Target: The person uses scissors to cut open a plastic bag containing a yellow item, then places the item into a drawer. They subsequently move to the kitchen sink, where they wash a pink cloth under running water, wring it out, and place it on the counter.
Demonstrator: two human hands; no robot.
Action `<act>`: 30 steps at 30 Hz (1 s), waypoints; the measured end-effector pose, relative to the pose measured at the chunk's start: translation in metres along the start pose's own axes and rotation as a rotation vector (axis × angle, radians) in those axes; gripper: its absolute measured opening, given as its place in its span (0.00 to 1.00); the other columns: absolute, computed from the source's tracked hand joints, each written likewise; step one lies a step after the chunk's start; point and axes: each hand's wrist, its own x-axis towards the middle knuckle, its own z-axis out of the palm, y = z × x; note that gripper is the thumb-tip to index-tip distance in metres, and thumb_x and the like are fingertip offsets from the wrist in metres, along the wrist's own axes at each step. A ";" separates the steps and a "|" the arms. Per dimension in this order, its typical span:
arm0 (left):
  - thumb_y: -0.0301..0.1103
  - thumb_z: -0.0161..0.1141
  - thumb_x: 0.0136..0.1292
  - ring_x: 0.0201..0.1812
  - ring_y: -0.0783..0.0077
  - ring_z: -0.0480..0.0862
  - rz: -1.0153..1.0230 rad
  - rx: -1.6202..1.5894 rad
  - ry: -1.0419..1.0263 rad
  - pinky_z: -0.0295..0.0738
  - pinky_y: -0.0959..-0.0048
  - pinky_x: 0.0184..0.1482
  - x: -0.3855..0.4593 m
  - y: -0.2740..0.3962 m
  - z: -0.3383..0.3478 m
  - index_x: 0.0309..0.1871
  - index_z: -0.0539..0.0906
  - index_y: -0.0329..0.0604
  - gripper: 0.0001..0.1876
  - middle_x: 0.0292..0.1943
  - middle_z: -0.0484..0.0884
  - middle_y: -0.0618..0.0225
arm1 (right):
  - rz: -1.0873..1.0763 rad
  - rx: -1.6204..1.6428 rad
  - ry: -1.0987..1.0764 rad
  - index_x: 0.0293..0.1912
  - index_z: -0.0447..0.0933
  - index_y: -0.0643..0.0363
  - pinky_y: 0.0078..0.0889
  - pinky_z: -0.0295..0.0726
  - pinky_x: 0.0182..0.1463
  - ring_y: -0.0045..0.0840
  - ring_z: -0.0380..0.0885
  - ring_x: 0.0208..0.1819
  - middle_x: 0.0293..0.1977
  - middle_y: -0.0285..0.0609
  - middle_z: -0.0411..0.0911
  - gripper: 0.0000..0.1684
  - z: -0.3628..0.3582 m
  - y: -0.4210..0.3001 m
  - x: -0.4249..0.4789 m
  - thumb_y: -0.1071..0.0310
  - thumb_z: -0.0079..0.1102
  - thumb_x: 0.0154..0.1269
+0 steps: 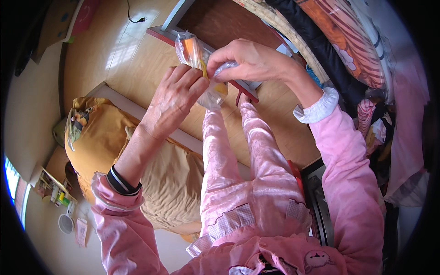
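Between my two hands is a clear plastic bag (191, 48), with something orange showing through its upper part and something yellow lower down. My left hand (180, 87) is closed on the bag from the left, its knuckles turned up. With thumb and fingers, my right hand (245, 62) pinches a bunched part of the clear plastic from the right. The hands almost touch in the middle. A narrow yellow strip runs beside the left fingers; what it is cannot be told.
Beyond the hands stands a brown-topped piece of furniture with a red edge (161, 36). A bed with an orange-brown cover (103, 127) is at the left. A black plug (141, 20) lies on the wood floor. Folded bedding (343, 41) fills the upper right.
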 end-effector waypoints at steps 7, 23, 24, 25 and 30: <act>0.27 0.57 0.45 0.48 0.65 0.74 0.098 -0.021 0.059 0.68 0.68 0.50 -0.001 -0.004 -0.002 0.41 0.75 0.39 0.15 0.44 0.75 0.66 | -0.133 0.039 0.203 0.37 0.75 0.62 0.29 0.73 0.41 0.30 0.78 0.35 0.33 0.43 0.79 0.11 0.011 0.014 0.003 0.71 0.62 0.52; 0.27 0.59 0.44 0.45 0.68 0.77 0.321 0.074 0.036 0.74 0.70 0.46 0.015 -0.009 0.001 0.36 0.79 0.39 0.12 0.42 0.78 0.68 | 0.148 0.344 0.006 0.35 0.75 0.63 0.19 0.71 0.43 0.17 0.73 0.37 0.32 0.37 0.77 0.11 0.004 0.026 0.030 0.74 0.63 0.48; 0.28 0.58 0.43 0.45 0.67 0.77 0.309 0.095 0.060 0.74 0.70 0.46 0.016 -0.009 0.002 0.35 0.78 0.39 0.12 0.42 0.78 0.68 | 0.164 0.429 0.039 0.36 0.75 0.62 0.19 0.71 0.44 0.17 0.73 0.38 0.33 0.37 0.77 0.12 0.004 0.023 0.030 0.74 0.62 0.49; 0.28 0.58 0.44 0.44 0.67 0.76 0.273 0.097 0.066 0.73 0.70 0.46 0.016 -0.008 0.001 0.34 0.77 0.39 0.11 0.41 0.78 0.68 | 0.179 0.514 0.072 0.37 0.75 0.62 0.19 0.71 0.45 0.17 0.73 0.39 0.34 0.37 0.77 0.12 0.003 0.021 0.029 0.73 0.62 0.50; 0.27 0.58 0.45 0.40 0.66 0.76 0.071 0.106 0.108 0.72 0.69 0.43 0.018 -0.002 0.002 0.30 0.75 0.40 0.07 0.38 0.78 0.68 | 0.103 0.763 0.460 0.43 0.74 0.62 0.16 0.72 0.43 0.15 0.74 0.38 0.34 0.36 0.77 0.12 0.007 0.013 0.025 0.69 0.58 0.59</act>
